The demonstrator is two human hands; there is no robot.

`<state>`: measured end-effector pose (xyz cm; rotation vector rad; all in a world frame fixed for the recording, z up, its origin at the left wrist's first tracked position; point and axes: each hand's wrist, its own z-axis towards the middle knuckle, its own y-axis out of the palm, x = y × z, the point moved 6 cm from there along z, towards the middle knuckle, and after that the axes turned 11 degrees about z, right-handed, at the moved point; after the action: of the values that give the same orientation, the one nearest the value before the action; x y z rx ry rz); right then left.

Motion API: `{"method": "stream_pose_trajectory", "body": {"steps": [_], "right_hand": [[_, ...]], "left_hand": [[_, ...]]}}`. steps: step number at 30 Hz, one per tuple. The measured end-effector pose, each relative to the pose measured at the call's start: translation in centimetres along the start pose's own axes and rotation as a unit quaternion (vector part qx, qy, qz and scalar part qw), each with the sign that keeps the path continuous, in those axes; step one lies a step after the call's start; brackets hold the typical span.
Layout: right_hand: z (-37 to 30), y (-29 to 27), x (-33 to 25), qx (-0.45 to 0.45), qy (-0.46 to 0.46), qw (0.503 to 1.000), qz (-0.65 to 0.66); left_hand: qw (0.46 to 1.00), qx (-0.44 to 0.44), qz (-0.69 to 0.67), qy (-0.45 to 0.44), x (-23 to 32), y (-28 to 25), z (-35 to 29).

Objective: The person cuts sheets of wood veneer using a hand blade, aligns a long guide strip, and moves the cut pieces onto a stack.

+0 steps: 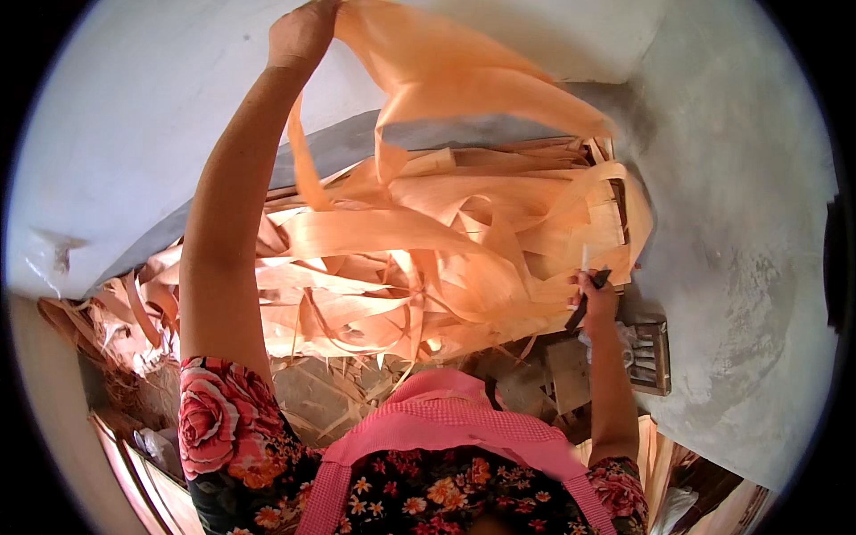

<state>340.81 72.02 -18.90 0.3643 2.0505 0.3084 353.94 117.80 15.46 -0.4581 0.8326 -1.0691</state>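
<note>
My left hand (305, 36) is raised high at the far left and closed on the end of a wide, thin wood veneer sheet (464, 85). The sheet stretches to the right through the air, slightly blurred, with a narrow strip hanging from it. Below lies a tangled heap of pale orange veneer strips (383, 234), curled and overlapping. Over the heap's right end, my right hand (596, 301) is closed around a slim black tool (588, 303). A pale pointed piece stands up beside its fingers; whether it belongs to the tool I cannot tell.
Grey-white walls (731, 259) enclose the heap at the back and right. A small wooden frame (654, 358) with slats stands by my right forearm. Veneer scraps (334, 392) litter the floor near me. More flat sheets (655, 464) lean at the lower right.
</note>
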Motion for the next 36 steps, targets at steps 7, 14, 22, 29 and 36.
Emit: {"method": "stream_pose_trajectory", "body": {"steps": [7,14,22,29,36], "right_hand": [[-5.3,16.1,3.0,-0.219,-0.029,0.975,0.031],[-6.3,34.5,1.6,-0.330,-0.011,0.918,0.219],[-13.0,48.6,-1.7,-0.442,-0.094,0.864,0.223],[-24.4,54.3,-3.2,-0.481,-0.371,0.777,-0.167],[-21.1,50.5,-0.7,-0.568,-0.065,0.812,-0.114]], "left_hand": [[0.989,-0.006,0.014,-0.146,-12.9,-8.4,-9.0],[0.981,0.004,-0.146,-0.127,-17.0,-11.6,-22.7],[0.927,-0.191,-0.291,-0.141,-16.8,-12.8,-32.5],[0.893,0.100,-0.321,-0.299,-16.2,-14.9,-30.7],[0.848,0.260,-0.102,-0.450,-30.1,-16.3,-31.3]]}}
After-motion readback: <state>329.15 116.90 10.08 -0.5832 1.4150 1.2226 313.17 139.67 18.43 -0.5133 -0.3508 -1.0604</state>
